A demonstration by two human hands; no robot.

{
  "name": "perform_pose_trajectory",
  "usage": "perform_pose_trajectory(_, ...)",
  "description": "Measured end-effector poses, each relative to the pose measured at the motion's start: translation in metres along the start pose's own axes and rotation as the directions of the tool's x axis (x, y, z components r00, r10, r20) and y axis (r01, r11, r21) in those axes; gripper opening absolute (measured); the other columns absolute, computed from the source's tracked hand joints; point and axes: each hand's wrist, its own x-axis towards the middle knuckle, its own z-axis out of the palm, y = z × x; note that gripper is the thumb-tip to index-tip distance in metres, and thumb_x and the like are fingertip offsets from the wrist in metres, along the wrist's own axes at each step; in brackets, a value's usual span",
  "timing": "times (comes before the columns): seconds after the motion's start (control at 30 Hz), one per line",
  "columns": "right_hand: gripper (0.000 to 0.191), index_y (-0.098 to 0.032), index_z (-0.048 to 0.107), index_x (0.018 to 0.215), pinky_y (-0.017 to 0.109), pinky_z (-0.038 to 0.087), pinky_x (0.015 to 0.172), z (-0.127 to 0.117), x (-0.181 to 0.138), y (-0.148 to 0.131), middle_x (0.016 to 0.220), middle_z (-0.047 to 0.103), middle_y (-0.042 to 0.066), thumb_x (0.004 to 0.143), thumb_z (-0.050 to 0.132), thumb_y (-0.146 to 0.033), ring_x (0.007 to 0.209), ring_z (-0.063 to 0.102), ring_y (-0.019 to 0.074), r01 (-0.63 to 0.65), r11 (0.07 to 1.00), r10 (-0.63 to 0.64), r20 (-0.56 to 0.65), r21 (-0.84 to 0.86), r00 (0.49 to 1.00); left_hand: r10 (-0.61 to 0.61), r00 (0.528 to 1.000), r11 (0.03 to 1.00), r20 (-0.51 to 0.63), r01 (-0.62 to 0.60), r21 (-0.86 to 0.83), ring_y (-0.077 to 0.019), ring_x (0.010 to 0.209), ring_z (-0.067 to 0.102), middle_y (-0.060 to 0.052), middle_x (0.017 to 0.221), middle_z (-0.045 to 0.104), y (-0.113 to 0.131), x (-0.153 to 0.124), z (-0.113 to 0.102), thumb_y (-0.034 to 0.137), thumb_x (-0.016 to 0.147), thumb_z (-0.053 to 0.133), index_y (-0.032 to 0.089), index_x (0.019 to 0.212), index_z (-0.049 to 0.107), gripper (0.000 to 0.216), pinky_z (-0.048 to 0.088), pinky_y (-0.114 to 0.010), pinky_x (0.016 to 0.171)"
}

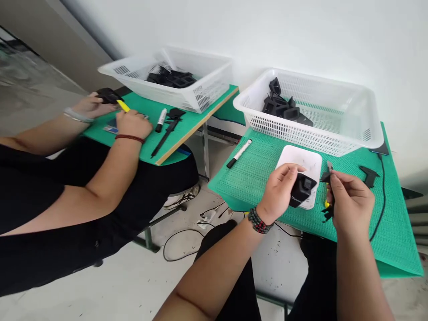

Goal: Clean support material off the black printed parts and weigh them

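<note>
My left hand (280,189) is closed around a small black plastic part (302,189), held just above a white tray (302,161) on the green table (254,178). My right hand (351,200) is closed on a utility knife (329,196) with a yellow and black handle, its blade end pointing up close to the black part. A beaded bracelet sits on my left wrist.
A white basket (334,125) holding several black parts stands behind the tray. A black marker (239,154) lies to the left, a black piece (369,174) and a cable (381,196) to the right. A co-worker at the left table handles a black part by another basket (200,89).
</note>
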Motion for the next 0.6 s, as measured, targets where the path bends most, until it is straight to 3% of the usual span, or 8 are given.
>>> perform_pose_trajectory(0.03,0.019,-0.019,0.076,0.093,0.026,0.040,0.045,0.004,-0.002,-0.002,0.067,0.066,0.000,0.082,0.075,-0.035,0.047,0.051,0.0109,0.081,0.997,-0.081,-0.013,0.011,0.997,-0.032,0.999,0.999,-0.028,0.031,-0.017,-0.0144,0.063,0.051,-0.001,0.073,0.057,-0.001,0.004,-0.001,0.063,0.091,0.059,0.019,0.089,0.069,0.045,0.042,-0.027,0.057)
perform_pose_trajectory(0.13,0.010,-0.023,0.077,0.094,0.031,0.052,0.062,0.016,-0.006,-0.008,0.083,0.071,0.004,0.088,0.070,-0.024,0.073,0.065,0.0172,0.322,0.946,-0.311,0.206,-0.021,0.928,-0.072,0.997,0.997,-0.037,0.073,0.039,-0.0134,0.063,0.047,0.001,0.067,0.051,-0.003,0.012,-0.005,0.065,0.087,0.064,0.018,0.074,0.062,0.048,0.040,-0.026,0.056)
perform_pose_trajectory(0.23,0.015,-0.025,0.077,0.097,0.033,0.054,0.071,0.020,-0.006,-0.010,0.085,0.069,0.003,0.090,0.066,-0.017,0.079,0.065,0.0167,0.422,0.903,-0.372,0.341,-0.083,0.864,-0.045,0.999,0.993,0.023,0.042,0.114,-0.0121,0.060,0.039,0.003,0.063,0.043,-0.001,0.013,-0.009,0.065,0.087,0.063,0.018,0.066,0.055,0.052,0.036,-0.026,0.055)
perform_pose_trajectory(0.43,0.012,-0.022,0.075,0.094,0.032,0.053,0.071,0.016,-0.002,-0.009,0.084,0.068,0.002,0.091,0.065,-0.017,0.077,0.064,0.0154,0.278,0.959,-0.232,0.420,-0.051,0.877,-0.026,0.997,0.992,0.066,0.017,0.128,-0.0115,0.056,0.039,0.003,0.059,0.043,0.005,0.007,-0.018,0.059,0.088,0.066,0.019,0.064,0.054,0.048,0.035,-0.025,0.051)
perform_pose_trajectory(0.53,0.011,-0.022,0.075,0.095,0.032,0.053,0.071,0.016,-0.002,-0.008,0.083,0.069,0.002,0.091,0.065,-0.019,0.078,0.065,0.0160,0.201,0.979,-0.174,0.438,-0.016,0.882,-0.044,0.998,0.999,-0.039,0.045,0.017,-0.0111,0.055,0.043,0.002,0.061,0.048,0.002,0.008,-0.020,0.059,0.085,0.070,0.019,0.067,0.058,0.045,0.037,-0.023,0.050)
perform_pose_trajectory(0.6,0.011,-0.022,0.075,0.094,0.032,0.053,0.071,0.019,-0.004,-0.004,0.083,0.069,0.002,0.090,0.065,-0.018,0.078,0.065,0.0161,0.188,0.982,-0.162,0.424,-0.021,0.891,-0.105,0.982,0.986,-0.157,0.082,-0.143,-0.0109,0.054,0.044,0.002,0.063,0.049,0.001,0.010,-0.020,0.058,0.084,0.072,0.020,0.068,0.059,0.043,0.039,-0.023,0.049)
